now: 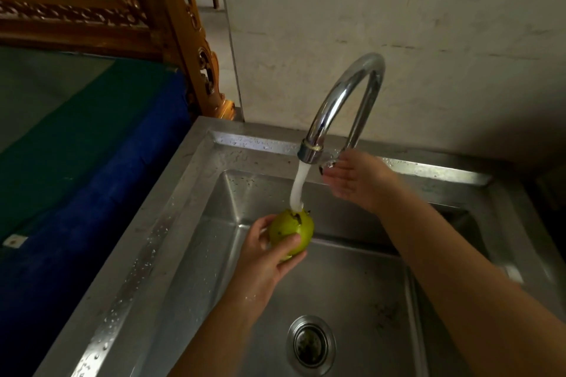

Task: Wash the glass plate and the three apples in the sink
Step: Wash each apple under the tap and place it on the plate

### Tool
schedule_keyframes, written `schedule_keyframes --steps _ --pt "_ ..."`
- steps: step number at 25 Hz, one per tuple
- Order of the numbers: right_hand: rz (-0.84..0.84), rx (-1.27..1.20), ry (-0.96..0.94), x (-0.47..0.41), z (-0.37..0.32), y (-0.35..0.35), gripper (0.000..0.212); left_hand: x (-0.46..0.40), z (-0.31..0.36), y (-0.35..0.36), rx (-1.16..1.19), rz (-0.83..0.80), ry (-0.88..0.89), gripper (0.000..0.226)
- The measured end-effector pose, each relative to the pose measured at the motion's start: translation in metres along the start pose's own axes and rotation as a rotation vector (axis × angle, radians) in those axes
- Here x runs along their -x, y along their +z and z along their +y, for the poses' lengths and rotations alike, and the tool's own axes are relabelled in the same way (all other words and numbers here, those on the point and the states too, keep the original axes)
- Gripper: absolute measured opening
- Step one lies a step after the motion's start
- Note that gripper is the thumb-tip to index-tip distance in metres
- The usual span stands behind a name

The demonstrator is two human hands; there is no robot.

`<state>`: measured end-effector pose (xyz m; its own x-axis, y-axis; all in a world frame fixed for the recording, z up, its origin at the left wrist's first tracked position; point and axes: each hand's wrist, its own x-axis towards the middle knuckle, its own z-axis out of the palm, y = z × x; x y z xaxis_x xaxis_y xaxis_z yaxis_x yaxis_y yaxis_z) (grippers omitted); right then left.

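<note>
The left hand [266, 249] held a green apple [292, 232] over the steel sink [196, 223], thumb across the front of the fruit and fingers curled around its left side and underneath. The apple was dotted with dark specks and sat directly under the curved chrome tap [343, 107], whose white stream of water [298, 190] struck the top of it. The apple was held above the basin floor, not resting on it, toward the back left part of the bowl.

The right hand [355, 180] reached across to the foot of the tap, palm turned toward the camera and fingers loosely spread, their tips at the tap handle [327, 164]; whether they actually gripped it could not be told, since the spout hid most of the handle.

Water drops lay along the sink's left rim and back ledge. The round drain [311, 344] sat near the front of the basin, between the two forearms. The glass plate and the other two apples did not show. Left of the sink stood a surface covered in blue and green cloth [92, 147], with a carved wooden frame [171, 18] behind it and a pale stained wall [428, 24] behind the tap
</note>
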<state>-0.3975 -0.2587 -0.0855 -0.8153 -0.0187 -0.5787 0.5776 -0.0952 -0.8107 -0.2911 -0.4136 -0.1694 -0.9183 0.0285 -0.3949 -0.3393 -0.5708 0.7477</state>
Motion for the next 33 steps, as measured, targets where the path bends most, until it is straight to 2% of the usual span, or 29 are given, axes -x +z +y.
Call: schedule_keyframes --steps 2,3,5,6,11,16,20,23,27,30,33 --pt "-0.064 0.193 -0.092 0.015 0.027 -0.003 0.038 0.000 0.004 0.001 0.004 0.021 0.005 0.052" --pt "-0.157 0.245 -0.139 0.025 0.043 -0.003 0.038 0.001 0.006 0.001 0.012 0.021 0.010 0.050" --pt "-0.369 0.267 -0.224 0.041 0.073 -0.001 0.044 0.003 0.008 0.002 -0.003 -0.019 0.021 0.045" --pt "-0.413 0.262 -0.271 0.044 0.083 0.001 0.049 0.004 0.009 0.003 -0.023 -0.047 0.024 0.042" --pt "-0.332 0.252 -0.434 0.045 0.094 0.010 0.059 0.009 0.005 0.019 -0.220 -0.003 0.031 0.025" --pt "-0.339 0.197 -0.381 0.044 0.072 0.015 0.045 0.003 0.022 0.022 -0.184 0.013 -0.023 0.047" --pt "-0.232 0.408 -0.469 0.049 0.065 0.029 0.033 0.006 0.030 0.023 -0.176 -0.041 0.027 0.059" --pt "-0.158 0.505 -0.648 0.052 0.073 0.034 0.026 0.007 0.034 0.024 -0.098 0.075 0.052 0.035" --pt "-0.267 0.370 -0.646 0.049 0.075 0.030 0.018 0.010 0.039 0.025 0.074 0.197 -0.094 0.035" --pt "-0.443 0.319 -0.555 0.052 0.066 0.022 0.021 0.010 0.046 0.024 0.218 0.053 -0.242 0.046" --pt "-0.611 0.281 -0.566 0.053 0.058 0.009 0.040 0.007 0.051 0.029 0.253 -0.032 -0.378 0.041"
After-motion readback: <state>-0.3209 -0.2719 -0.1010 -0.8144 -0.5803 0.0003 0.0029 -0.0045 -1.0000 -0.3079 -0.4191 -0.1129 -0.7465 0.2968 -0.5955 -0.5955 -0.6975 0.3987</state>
